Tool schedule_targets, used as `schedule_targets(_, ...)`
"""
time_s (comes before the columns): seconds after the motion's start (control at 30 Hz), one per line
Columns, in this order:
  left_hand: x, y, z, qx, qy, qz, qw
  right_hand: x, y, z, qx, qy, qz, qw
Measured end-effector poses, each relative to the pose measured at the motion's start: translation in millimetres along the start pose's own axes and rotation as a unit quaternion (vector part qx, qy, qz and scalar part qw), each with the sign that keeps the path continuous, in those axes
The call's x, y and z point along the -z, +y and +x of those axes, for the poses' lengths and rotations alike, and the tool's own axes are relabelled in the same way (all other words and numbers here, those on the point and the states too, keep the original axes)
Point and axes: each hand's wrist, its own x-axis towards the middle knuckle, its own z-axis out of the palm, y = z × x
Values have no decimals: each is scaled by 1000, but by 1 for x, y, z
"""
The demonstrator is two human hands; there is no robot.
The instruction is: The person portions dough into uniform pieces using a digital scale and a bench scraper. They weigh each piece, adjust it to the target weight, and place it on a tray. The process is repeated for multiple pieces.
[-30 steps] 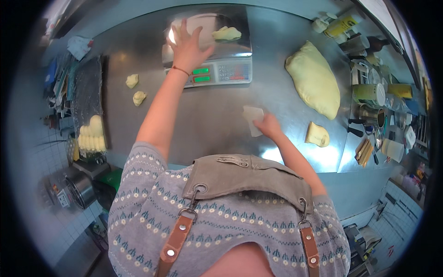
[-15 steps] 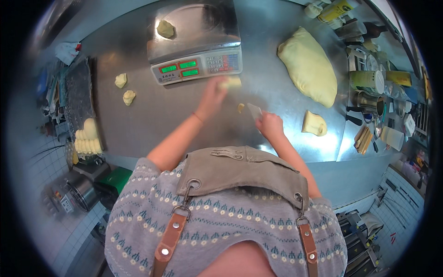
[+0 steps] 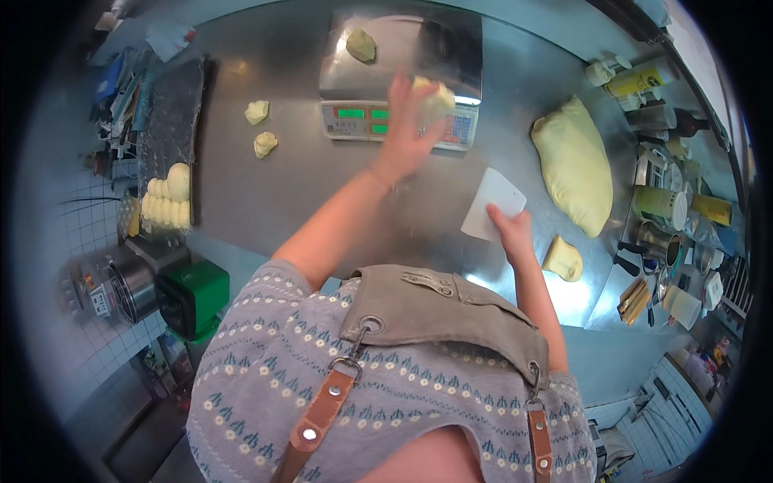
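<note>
My left hand [image 3: 409, 129], slightly blurred, is closed on a pale yellow piece of dough [image 3: 437, 97] over the front edge of a metal-topped scale [image 3: 401, 121]. Another dough piece [image 3: 361, 45] rests on the scale's plate. Lower on the right, my right hand [image 3: 512, 229] grips a flat white dough scraper [image 3: 494, 203], thumb on its face. Beyond that hand lie a large smooth mass of dough [image 3: 573, 165] and a smaller cut chunk [image 3: 563, 259]. Two small lumps, an upper dough lump [image 3: 257, 112] and a lower dough lump [image 3: 265, 145], sit left of the scale.
Several rounded dough pieces [image 3: 167, 211] lie at the near end of a dark tray [image 3: 171, 121] on the left. Tubs, a metal jug [image 3: 656, 238] and utensils crowd the right side. Below the steel table's left edge stands a green bin [image 3: 193, 294].
My left hand has carried its dough up and right to the scale. My right hand has turned the scraper upright. The small scrap between my hands no longer shows on the table. The view has shifted.
</note>
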Motion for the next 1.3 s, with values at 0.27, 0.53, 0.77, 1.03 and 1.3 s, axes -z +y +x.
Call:
schedule_targets(0.27,49,-99,121,-102,9,361,927,12,44,-32,-2,54,-122,991)
schedule_targets(0.53,79,-136,132,186,235,-325,897,42,85,-59,-27,133,-514,847)
schedule_targets(0.77,-29,-17,-45,405,-60,-571,711,38,81,-32,-43,96,-538,836)
schedule_targets(1.03,-126,-46,-196,9,-336,-68,940,30,85,-3,-91,64,-484,868)
schedule_targets(1.3,-15,20,-91,-19,-63,-102,993,7,30,-47,-107,2,195,975)
